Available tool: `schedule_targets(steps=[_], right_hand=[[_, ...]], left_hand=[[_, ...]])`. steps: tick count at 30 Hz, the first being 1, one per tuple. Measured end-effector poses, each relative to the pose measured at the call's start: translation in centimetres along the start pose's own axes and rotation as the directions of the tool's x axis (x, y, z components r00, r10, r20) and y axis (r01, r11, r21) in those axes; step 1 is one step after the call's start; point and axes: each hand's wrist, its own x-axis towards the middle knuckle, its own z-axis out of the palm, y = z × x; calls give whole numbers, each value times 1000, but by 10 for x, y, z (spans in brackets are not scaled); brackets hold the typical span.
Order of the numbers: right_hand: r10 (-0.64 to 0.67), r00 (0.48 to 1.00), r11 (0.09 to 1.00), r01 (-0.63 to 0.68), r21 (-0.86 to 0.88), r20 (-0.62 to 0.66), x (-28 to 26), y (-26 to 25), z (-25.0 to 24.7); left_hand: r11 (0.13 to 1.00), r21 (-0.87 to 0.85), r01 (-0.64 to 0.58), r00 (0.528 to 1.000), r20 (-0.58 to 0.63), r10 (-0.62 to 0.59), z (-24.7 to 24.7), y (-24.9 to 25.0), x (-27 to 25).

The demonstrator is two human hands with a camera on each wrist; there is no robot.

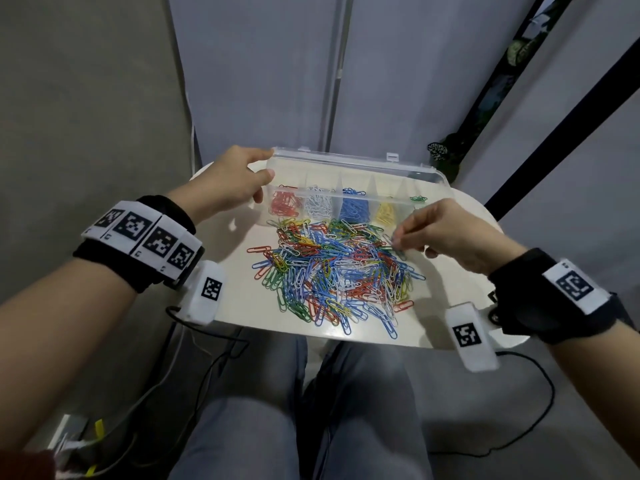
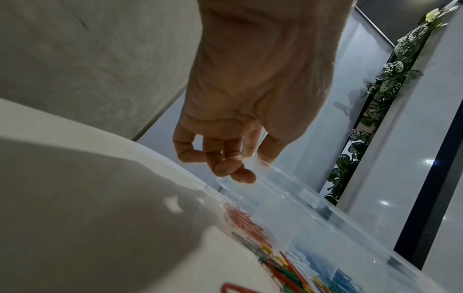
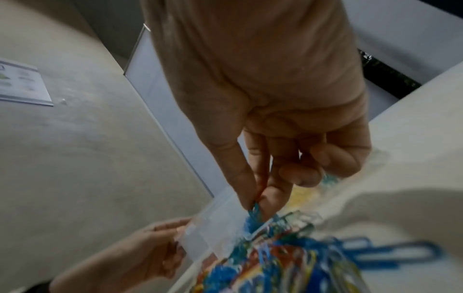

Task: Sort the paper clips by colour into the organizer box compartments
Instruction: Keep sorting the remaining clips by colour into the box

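Clear plastic organizer box [image 1: 427, 174] sits at the far side of the white table [image 1: 235, 271], its lid standing open behind a row of compartments. Sorting is under way but far from finished — the red compartment [image 1: 284, 205], the white one [image 1: 318, 205], the blue one [image 1: 352, 209] and the yellow one [image 1: 385, 213] each hold a modest heap, while the green compartment [image 1: 418, 199] at the right end shows only a few clips. I cannot tell whether any stray colour has landed in the wrong section.

By my judgement most of the work remains: the mixed pile [image 1: 332, 271] of paper clips spreads over the middle of the table just in front of the box, thick with all five colours and tangled together, and it looks clearly larger than everything already sorted.

At the box's left end, the left hand [image 1: 232, 183] has thumb and fingers loosely curled round the corner, apparently steadying it; the left wrist view shows the fingertips [image 2: 242, 175] touching the transparent edge. Over the pile's right edge hovers the right hand [image 1: 446, 233], its thumb and forefinger pinched together on a blue-green clip [image 3: 255, 210], the other fingers curled in. That clip hangs just above the pile, near the blue and yellow sections, not yet dropped into any compartment.
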Motion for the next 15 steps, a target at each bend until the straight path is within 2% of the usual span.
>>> schedule_targets(steps=[4,9,11,15], right_hand=[[32,999,998,-30,-51,22,-1,6,10],[-50,999,982,46,-183,-17,-2,3,1],[-74,997,976,70,-205,-11,-5,4,-5],[-86,996,927,87,-366,19,-13,14,-9]], left_hand=[[1000,4,-1,1000,-1,1,0,1,0],[1000,10,4,1000,-7,-4,1,3,-1],[1000,11,5,1000,-8,-5,0,4,-2],[1000,11,7,1000,-8,-7,1,7,-4]])
